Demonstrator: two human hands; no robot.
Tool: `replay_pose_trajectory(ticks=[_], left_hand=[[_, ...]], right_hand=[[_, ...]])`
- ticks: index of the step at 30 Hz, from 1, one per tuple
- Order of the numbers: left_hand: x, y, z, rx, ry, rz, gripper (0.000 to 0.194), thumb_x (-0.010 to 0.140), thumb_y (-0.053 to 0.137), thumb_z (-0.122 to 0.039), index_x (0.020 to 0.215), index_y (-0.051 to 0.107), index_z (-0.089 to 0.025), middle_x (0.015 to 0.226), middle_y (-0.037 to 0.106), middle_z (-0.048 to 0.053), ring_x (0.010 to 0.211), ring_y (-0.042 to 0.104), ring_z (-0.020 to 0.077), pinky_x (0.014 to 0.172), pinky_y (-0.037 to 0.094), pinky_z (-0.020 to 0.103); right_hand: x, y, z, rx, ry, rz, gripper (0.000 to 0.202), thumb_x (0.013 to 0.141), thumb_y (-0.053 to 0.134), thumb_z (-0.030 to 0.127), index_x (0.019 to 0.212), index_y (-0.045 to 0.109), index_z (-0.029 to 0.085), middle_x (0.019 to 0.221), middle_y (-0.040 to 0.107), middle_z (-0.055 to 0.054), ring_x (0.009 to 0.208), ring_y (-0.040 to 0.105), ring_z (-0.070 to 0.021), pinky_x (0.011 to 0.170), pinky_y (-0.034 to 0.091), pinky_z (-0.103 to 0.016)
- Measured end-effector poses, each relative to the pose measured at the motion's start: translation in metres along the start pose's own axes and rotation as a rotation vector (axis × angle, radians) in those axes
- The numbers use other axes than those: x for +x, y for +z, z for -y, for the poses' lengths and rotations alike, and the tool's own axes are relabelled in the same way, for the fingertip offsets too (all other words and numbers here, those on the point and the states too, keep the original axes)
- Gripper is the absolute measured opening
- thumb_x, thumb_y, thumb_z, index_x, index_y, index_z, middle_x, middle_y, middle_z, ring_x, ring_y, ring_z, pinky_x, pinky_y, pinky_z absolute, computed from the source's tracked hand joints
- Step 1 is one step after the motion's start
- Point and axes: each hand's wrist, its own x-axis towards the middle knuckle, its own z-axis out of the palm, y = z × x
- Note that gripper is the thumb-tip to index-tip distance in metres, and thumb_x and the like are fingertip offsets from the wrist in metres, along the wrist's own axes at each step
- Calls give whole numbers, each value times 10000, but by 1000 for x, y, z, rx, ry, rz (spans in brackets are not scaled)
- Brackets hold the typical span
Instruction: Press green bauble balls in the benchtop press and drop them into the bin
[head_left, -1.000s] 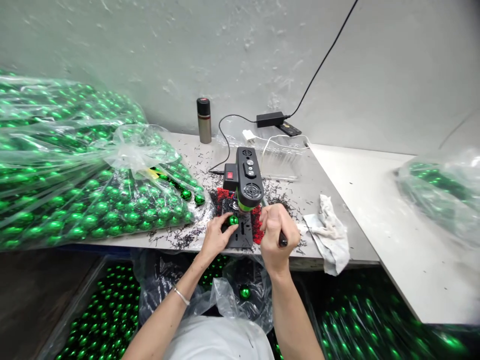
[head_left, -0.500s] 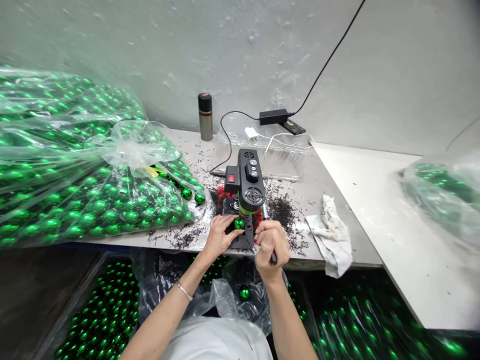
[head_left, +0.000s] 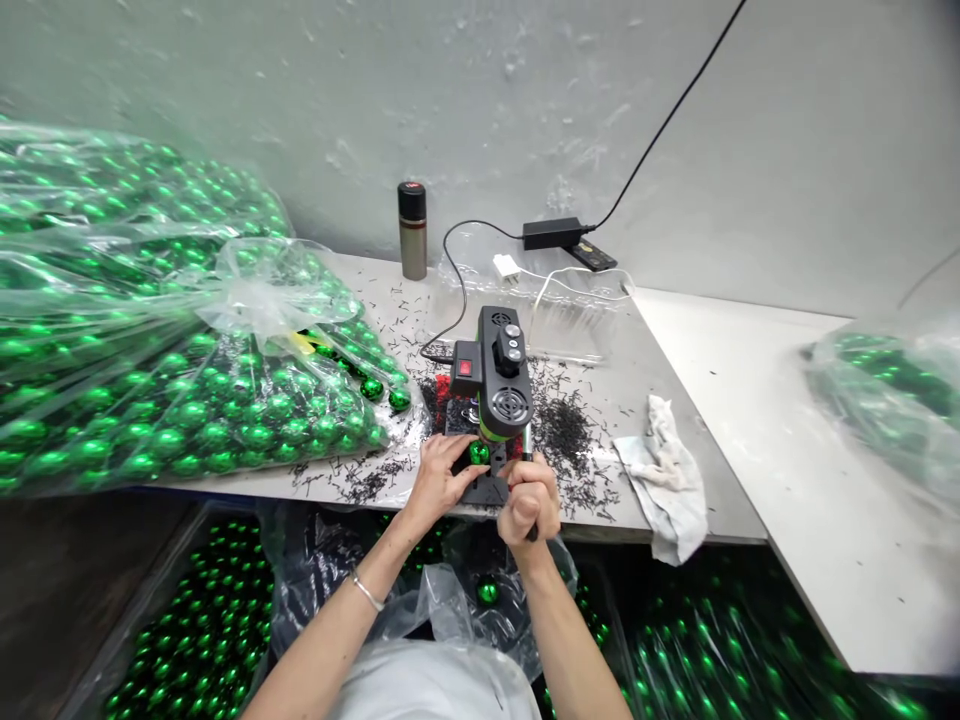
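Observation:
My left hand (head_left: 441,474) pinches a shiny green ball (head_left: 478,453) between thumb and fingers. The ball sits beneath the head of a small black bench press machine (head_left: 504,380) with a red switch, above the machine's dark base plate (head_left: 486,492). Wrapped round the black lever handle (head_left: 532,532) at the machine's right side is my right hand (head_left: 531,500), closed. The underside of the press head and its contact with the ball are partly hidden from above.
A big clear bag of green balls (head_left: 225,400) covers the table's left. Black bits (head_left: 564,428) litter the tabletop. A white cloth (head_left: 666,480) lies right, a flask (head_left: 412,232) and power adapter (head_left: 553,233) behind. Below the edge is a container of green balls (head_left: 199,620).
My right hand has drawn the lever a little left and toward me, and the press head appears slightly lower. My left hand stays at the ball.

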Motion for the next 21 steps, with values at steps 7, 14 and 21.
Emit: replay_pose_trajectory(ticks=[7, 14, 21], left_hand=[[1, 0, 1, -19, 0, 6, 341, 866, 740, -375, 1169, 706, -222, 1158, 746, 105, 1099, 658, 286, 1057, 427, 502], [7, -1, -1, -19, 13, 8, 312, 872, 732, -342, 1156, 704, -217, 1156, 750, 103, 1096, 665, 280, 1053, 432, 504], [-29, -20, -10, 35, 75, -92, 361, 951, 630, -391, 1260, 642, -207, 1140, 733, 120, 1065, 662, 271, 960, 493, 463]], right_hand=[[-2, -2, 1, 3, 27, 39, 314, 1008, 313, 217, 717, 433, 226, 749, 519, 25, 652, 601, -122, 900, 526, -435], [13, -5, 11, -31, -13, 99, 302, 985, 335, 176, 702, 428, 226, 719, 520, 15, 663, 566, -131, 767, 510, -362], [80, -11, 47, 19, 282, 108, 315, 995, 413, 181, 686, 466, 214, 676, 497, 19, 621, 495, -113, 590, 382, -280]])
